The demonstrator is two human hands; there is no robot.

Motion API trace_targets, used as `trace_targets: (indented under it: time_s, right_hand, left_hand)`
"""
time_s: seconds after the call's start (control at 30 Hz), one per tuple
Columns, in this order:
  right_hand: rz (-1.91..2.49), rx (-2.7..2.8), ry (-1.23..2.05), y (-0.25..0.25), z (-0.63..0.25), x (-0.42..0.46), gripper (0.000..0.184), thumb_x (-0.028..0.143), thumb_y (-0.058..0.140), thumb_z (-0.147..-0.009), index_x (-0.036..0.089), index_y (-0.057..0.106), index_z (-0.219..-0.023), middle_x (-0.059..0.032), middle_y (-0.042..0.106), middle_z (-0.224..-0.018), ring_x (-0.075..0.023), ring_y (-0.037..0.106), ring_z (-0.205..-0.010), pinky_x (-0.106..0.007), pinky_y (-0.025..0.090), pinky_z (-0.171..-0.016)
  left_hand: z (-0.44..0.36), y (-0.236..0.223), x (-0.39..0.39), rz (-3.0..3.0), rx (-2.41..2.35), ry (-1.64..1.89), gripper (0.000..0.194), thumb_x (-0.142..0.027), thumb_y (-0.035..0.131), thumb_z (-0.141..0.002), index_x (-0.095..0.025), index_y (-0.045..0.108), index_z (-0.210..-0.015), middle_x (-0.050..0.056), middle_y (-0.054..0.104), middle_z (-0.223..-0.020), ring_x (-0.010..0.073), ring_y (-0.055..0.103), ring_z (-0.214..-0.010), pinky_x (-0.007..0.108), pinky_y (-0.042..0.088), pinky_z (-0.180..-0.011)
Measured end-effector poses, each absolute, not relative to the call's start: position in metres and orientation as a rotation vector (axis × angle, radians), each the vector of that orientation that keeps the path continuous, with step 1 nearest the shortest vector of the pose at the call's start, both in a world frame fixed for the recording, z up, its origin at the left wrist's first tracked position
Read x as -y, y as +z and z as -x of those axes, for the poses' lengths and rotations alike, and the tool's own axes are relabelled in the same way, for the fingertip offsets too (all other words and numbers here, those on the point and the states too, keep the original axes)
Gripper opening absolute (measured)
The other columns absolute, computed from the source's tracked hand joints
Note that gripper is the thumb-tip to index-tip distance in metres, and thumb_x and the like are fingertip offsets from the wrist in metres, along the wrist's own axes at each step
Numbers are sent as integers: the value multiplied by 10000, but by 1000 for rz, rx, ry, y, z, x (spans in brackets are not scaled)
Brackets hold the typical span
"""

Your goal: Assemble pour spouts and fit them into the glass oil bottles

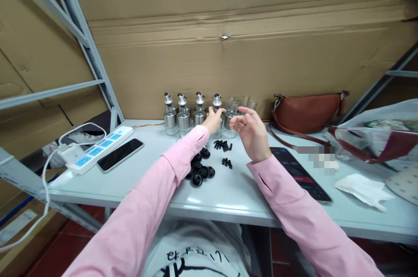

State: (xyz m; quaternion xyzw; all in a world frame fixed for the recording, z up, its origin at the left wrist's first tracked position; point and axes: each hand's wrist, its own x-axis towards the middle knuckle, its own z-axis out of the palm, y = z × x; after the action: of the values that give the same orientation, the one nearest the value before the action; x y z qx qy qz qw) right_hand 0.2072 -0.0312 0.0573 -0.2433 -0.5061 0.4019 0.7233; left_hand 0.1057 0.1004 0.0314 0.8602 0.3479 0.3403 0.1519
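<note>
My left hand (213, 122) reaches to the row at the back and its fingers close around a glass oil bottle (217, 134) topped with a silver and black pourer (217, 100). Several like bottles, such as this capped bottle (184, 120) with a steel band, stand upright to its left. My right hand (254, 135) is raised with fingers apart, holding nothing, just right of an uncapped bottle (229, 128). Below the hands lie small black tubes (222, 145), smaller black pieces (227, 163) and a heap of round black stoppers (197, 179), partly covered by my left sleeve.
On the left of the table (146, 181) are a power strip (102, 150) and a phone (120, 155). A tablet (300, 177), a brown bag (305, 113), a white tissue (364, 190) and a plastic bag (388, 133) lie right. Cardboard (228, 63) stands behind.
</note>
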Motion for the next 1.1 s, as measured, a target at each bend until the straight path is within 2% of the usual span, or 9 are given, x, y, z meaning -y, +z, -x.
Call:
trace_targets:
  time_s: [0.23, 0.37, 0.47, 0.53, 0.63, 0.73, 0.83, 0.97, 1.1]
  right_hand:
    - [545, 1152, 873, 57, -207, 31, 256, 394, 588, -751, 237, 535, -945, 13, 617, -703, -137, 584, -670, -288, 476, -664]
    - [564, 1158, 864, 56, -208, 30, 263, 409, 593, -749, 239, 536, -941, 16, 611, -702, -133, 582, -665, -282, 476, -664]
    - [560, 1152, 868, 55, -208, 30, 272, 410, 605, -743, 233, 542, -940, 15, 613, -701, -128, 577, -657, -274, 474, -659]
    - [562, 1148, 868, 55, -208, 30, 275, 411, 613, -738, 230, 548, -935, 15, 616, -701, -125, 574, -648, -272, 473, -653]
    - [595, 1156, 863, 54, -207, 29, 263, 405, 619, -740, 231, 551, -925, 13, 615, -705, -127, 575, -650, -273, 472, -649]
    - [653, 1175, 854, 53, -205, 29, 249, 395, 621, -736, 233, 553, -912, 13, 608, -702, -134, 576, -656, -281, 471, -654]
    - [708, 1203, 839, 51, -205, 28, 246, 396, 613, -733, 232, 554, -907, 13, 602, -699, -137, 574, -653, -288, 469, -655]
    - [752, 1220, 833, 47, -205, 25, 238, 384, 617, -730, 223, 559, -896, 18, 600, -682, -127, 567, -620, -281, 464, -636]
    - [774, 1197, 845, 45, -204, 23, 215, 351, 628, -724, 214, 573, -881, 21, 605, -662, -119, 560, -598, -270, 458, -616]
  left_hand:
    - [-110, 31, -104, -2437, -975, 971, 378, -30, 439, -760, -182, 469, -1104, 140, 337, -1250, 263, 395, -1226, 467, 309, -1043]
    - [-109, 36, -100, -2446, -1021, 889, 473, 58, 385, -720, -137, 459, -1144, 178, 223, -1389, 255, 326, -1310, 407, 290, -1077]
    - [-101, 41, -95, -2479, -1005, 800, 520, 67, 373, -721, -148, 452, -1188, 154, 154, -1460, 251, 301, -1337, 390, 280, -1095]
    - [-88, 44, -89, -2515, -988, 744, 486, 35, 375, -754, -158, 464, -1190, 143, 184, -1465, 248, 322, -1329, 400, 288, -1092]
    - [-58, 43, -74, -2630, -918, 775, 345, -47, 399, -811, -152, 526, -1114, 134, 338, -1397, 227, 342, -1313, 395, 270, -1100]
    - [-22, 32, -54, -2649, -841, 1053, 231, -157, 402, -867, -182, 554, -1040, 86, 482, -1270, 186, 406, -1241, 378, 304, -1076]
    - [7, 18, -41, -2555, -958, 1291, 215, -183, 376, -878, -181, 551, -1002, 71, 560, -1102, 177, 471, -1114, 369, 359, -1011]
    - [23, 7, -40, -2607, -1027, 1139, 231, -83, 400, -776, -175, 565, -909, 55, 575, -1048, 177, 474, -1065, 358, 363, -982]
    - [25, 7, -42, -2777, -1073, 900, 87, -132, 526, -704, -164, 580, -764, 66, 545, -1133, 226, 421, -1142, 404, 330, -979]
